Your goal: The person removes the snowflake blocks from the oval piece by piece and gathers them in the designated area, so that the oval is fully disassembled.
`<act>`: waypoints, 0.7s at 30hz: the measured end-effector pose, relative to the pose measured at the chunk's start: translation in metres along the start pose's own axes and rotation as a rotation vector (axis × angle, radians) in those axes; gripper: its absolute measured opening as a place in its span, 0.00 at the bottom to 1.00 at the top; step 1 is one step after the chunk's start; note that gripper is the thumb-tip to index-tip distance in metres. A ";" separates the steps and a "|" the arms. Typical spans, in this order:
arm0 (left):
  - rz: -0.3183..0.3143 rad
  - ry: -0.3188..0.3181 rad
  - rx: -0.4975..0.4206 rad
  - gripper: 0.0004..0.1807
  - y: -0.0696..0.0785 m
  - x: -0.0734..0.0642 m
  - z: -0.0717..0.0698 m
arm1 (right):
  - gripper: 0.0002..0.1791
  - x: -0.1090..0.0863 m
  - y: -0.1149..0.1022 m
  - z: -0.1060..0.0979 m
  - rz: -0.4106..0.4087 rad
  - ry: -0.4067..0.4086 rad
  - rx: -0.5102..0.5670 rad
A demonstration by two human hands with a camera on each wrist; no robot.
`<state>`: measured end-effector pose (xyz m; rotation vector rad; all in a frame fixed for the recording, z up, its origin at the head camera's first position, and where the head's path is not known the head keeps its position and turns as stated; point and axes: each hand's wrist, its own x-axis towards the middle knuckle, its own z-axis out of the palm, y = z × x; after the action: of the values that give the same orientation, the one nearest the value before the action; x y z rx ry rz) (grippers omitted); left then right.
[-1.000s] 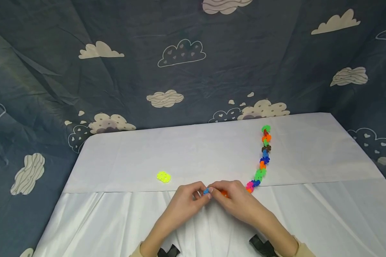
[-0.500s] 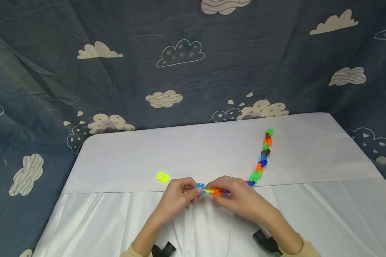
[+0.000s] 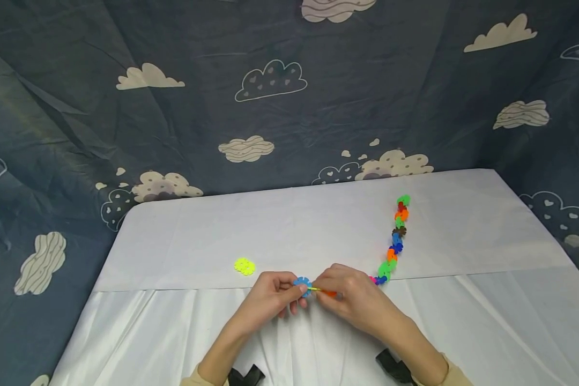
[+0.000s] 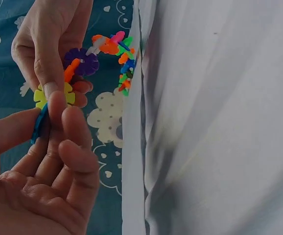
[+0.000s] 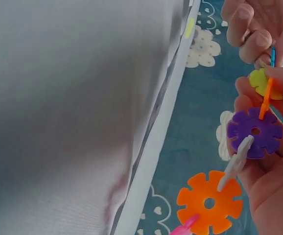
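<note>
My left hand [image 3: 270, 300] pinches a blue notched linking disc [image 3: 302, 286] between thumb and fingers. Right beside it, my right hand [image 3: 357, 295] pinches a yellow disc [image 4: 41, 99] at the near end of a chain of linked discs. In both wrist views the blue disc stands edge-on at the yellow one's rim. Beyond the yellow disc come an orange disc [image 4: 71, 70], a purple disc [image 5: 255, 132], a white disc [image 5: 236, 164] and a larger-looking orange disc [image 5: 210, 203]. The right hand hides part of the chain in the head view.
The chain's far stretch [image 3: 396, 240] curves over the white-covered table [image 3: 173, 236] toward its back edge, ending in a green disc [image 3: 403, 200]. Bright yellow loose discs [image 3: 244, 266] lie left of the hands. A dark cloud-print curtain [image 3: 198, 112] hangs behind the table.
The hands have drawn slightly apart and the left has shifted left. The blue disc, mostly covered before, now shows its face. The chain's far end has slid slightly toward me.
</note>
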<state>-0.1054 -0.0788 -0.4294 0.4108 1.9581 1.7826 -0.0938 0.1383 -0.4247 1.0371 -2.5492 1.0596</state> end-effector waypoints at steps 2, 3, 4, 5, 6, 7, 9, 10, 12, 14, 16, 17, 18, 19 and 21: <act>-0.008 0.007 -0.022 0.15 -0.001 0.001 0.001 | 0.04 0.000 0.001 0.000 -0.017 0.015 0.006; -0.011 0.011 -0.034 0.15 -0.001 0.001 0.002 | 0.04 0.000 0.002 0.000 -0.025 0.020 0.010; -0.015 0.016 -0.048 0.15 -0.002 0.001 0.002 | 0.04 0.000 0.002 0.001 -0.030 0.026 0.013; -0.021 0.019 -0.063 0.16 -0.002 0.001 0.003 | 0.05 0.000 0.002 0.001 -0.035 0.031 0.016; -0.026 0.021 -0.076 0.16 -0.002 0.001 0.003 | 0.05 0.000 0.002 0.001 -0.035 0.034 0.020; -0.029 0.022 -0.084 0.16 -0.003 0.001 0.003 | 0.05 0.000 0.002 0.001 -0.035 0.036 0.024; -0.034 0.023 -0.096 0.15 -0.004 0.001 0.003 | 0.06 0.000 0.002 0.002 -0.028 0.033 0.028; -0.036 0.023 -0.102 0.15 -0.004 0.001 0.003 | 0.06 0.000 0.002 0.003 -0.023 0.032 0.029; -0.033 0.026 -0.113 0.14 -0.005 0.001 0.004 | 0.06 0.000 0.001 0.003 -0.014 0.031 0.025; -0.024 0.033 -0.127 0.13 -0.006 0.001 0.004 | 0.06 0.000 0.001 0.003 -0.006 0.036 0.022; -0.010 0.043 -0.142 0.13 -0.008 0.002 0.004 | 0.06 0.001 0.000 0.004 0.000 0.041 0.019; -0.004 0.048 -0.149 0.13 -0.008 0.002 0.004 | 0.06 0.001 0.000 0.004 0.003 0.044 0.015; 0.000 0.051 -0.156 0.13 -0.008 0.003 0.004 | 0.05 0.001 0.000 0.004 0.008 0.046 0.011; 0.002 0.053 -0.164 0.13 -0.008 0.003 0.005 | 0.05 0.001 0.000 0.004 0.014 0.048 0.007; 0.004 0.054 -0.181 0.14 -0.008 0.003 0.005 | 0.05 0.001 -0.001 0.004 0.025 0.050 -0.004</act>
<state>-0.1050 -0.0738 -0.4385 0.3091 1.8124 1.9726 -0.0939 0.1345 -0.4271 0.9673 -2.5298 1.0733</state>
